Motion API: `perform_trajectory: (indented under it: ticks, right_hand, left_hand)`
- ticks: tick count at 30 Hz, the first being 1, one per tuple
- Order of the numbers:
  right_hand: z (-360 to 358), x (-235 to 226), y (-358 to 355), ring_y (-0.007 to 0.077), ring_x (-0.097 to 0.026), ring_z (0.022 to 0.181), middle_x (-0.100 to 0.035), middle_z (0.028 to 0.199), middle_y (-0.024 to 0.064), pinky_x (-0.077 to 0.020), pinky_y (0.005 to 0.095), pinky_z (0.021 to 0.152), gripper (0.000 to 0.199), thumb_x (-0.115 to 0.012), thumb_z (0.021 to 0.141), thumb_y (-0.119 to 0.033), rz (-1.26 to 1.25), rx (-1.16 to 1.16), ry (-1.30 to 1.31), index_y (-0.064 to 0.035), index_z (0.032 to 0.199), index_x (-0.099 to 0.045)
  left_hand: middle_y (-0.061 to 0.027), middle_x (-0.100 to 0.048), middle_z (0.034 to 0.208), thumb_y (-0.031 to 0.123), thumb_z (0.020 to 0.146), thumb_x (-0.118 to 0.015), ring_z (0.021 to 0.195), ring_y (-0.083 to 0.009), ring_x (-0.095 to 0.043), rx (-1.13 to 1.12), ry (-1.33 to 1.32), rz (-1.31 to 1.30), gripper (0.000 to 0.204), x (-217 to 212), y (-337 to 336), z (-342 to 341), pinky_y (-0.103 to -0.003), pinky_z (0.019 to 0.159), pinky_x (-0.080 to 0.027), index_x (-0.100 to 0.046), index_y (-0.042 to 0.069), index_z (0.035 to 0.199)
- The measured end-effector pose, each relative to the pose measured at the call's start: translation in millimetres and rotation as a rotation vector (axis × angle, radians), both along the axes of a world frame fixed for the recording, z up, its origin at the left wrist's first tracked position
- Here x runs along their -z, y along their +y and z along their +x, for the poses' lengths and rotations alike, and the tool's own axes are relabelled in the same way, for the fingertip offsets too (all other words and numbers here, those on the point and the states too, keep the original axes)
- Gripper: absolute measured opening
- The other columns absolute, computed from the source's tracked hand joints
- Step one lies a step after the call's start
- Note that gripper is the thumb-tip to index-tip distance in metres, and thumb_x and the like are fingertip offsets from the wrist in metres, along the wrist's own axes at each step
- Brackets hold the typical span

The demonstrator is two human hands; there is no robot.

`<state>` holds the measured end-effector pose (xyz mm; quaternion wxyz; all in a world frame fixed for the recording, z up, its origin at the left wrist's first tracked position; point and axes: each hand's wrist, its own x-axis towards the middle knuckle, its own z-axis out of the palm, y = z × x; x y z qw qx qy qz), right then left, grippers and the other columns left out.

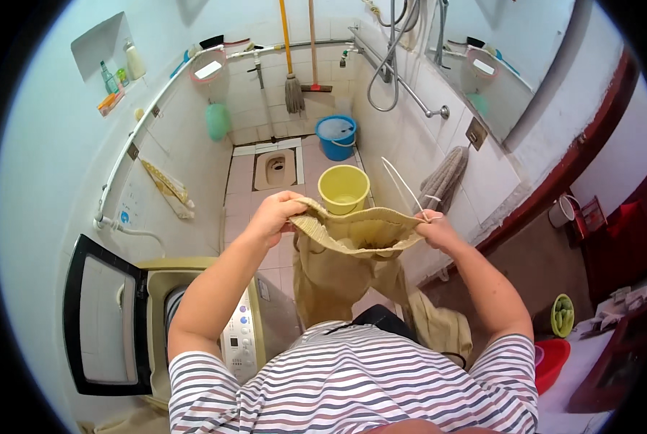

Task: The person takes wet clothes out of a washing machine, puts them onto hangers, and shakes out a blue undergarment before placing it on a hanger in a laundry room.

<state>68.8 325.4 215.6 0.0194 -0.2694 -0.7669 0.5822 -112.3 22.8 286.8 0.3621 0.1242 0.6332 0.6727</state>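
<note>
A pair of khaki trousers (pixel 330 278) hangs in front of me, its waistband stretched wide between my two hands. My left hand (pixel 274 217) is closed on the left end of the waistband. At the right end, my right hand (pixel 439 231) grips the waistband together with a thin white clothes hanger (pixel 401 179), whose loop sticks up and to the left of the fingers. Looking down into the open waist, I see the lining. The legs drop toward the floor, one of them trailing to the right; their lower ends are partly hidden by my body.
At my left stands a washing machine (pixel 240 336) with its dark-framed lid (pixel 106 318) raised. A yellow-green bucket (pixel 343 191) and a blue bucket (pixel 335 137) stand beyond the trousers, near a squat toilet (pixel 275 171). A grey towel (pixel 445 181) hangs on the right wall.
</note>
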Motion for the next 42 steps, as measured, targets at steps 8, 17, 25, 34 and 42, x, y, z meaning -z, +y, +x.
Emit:
perform_trajectory:
  ticks: [8,17,25,34,42]
  right_hand:
    - [35,-61,29,0.0032,-0.037,0.045,-0.051,0.060,-0.0015,-0.0269,0.0178,0.039,0.019,-0.049,0.089,-0.026,0.036,0.068,0.313,-0.0085,0.090,-0.055]
    - [50,-113,-42,0.0073,-0.034,0.049,-0.047,0.061,0.0005,-0.0288,0.0214,0.044,0.027,-0.043,0.094,-0.030,-0.570,-0.497,1.439,-0.0102,0.109,-0.054]
    - [32,-57,-60,0.0056,-0.040,0.052,-0.047,0.061,-0.0009,-0.0317,0.0202,0.047,0.023,-0.051,0.091,-0.024,-0.311,-0.372,0.658,-0.0043,0.103,-0.056]
    - [-3,-113,-67,0.0081,-0.046,0.049,-0.048,0.056,0.0015,-0.0380,0.0251,0.047,0.021,-0.049,0.088,-0.018,0.218,-0.505,0.030,-0.0031,0.098,-0.060]
    - [-20,-121,-64,0.0153,-0.051,0.048,-0.053,0.054,0.0092,-0.0434,0.0310,0.051,0.022,-0.050,0.085,-0.020,0.453,-0.540,-0.074,-0.0019,0.092,-0.060]
  left_hand:
    - [-0.0050,-0.058,0.073,0.009,0.079,-0.058,0.062,-0.0117,-0.055,0.099,0.096,0.129,0.009,-55,56,27,-0.025,0.056,-0.045,-0.057,0.000,0.081]
    - [-0.0079,-0.060,0.076,0.010,0.079,-0.056,0.065,-0.0148,-0.058,0.171,0.221,0.006,0.014,-87,79,36,-0.028,0.060,-0.049,-0.059,-0.002,0.086]
    - [-0.0040,-0.060,0.072,0.004,0.071,-0.054,0.063,-0.0118,-0.055,0.168,0.560,-0.220,0.015,-100,37,-5,-0.024,0.055,-0.043,-0.063,0.000,0.082]
    - [-0.0139,-0.064,0.083,0.003,0.068,-0.051,0.082,-0.0319,-0.059,0.074,1.238,-0.835,0.020,-25,23,-38,-0.038,0.071,-0.047,-0.066,0.007,0.080]
    - [-0.0136,-0.065,0.080,0.012,0.067,-0.054,0.078,-0.0301,-0.061,0.048,1.233,-0.696,0.020,-7,51,-19,-0.039,0.069,-0.048,-0.067,0.008,0.081]
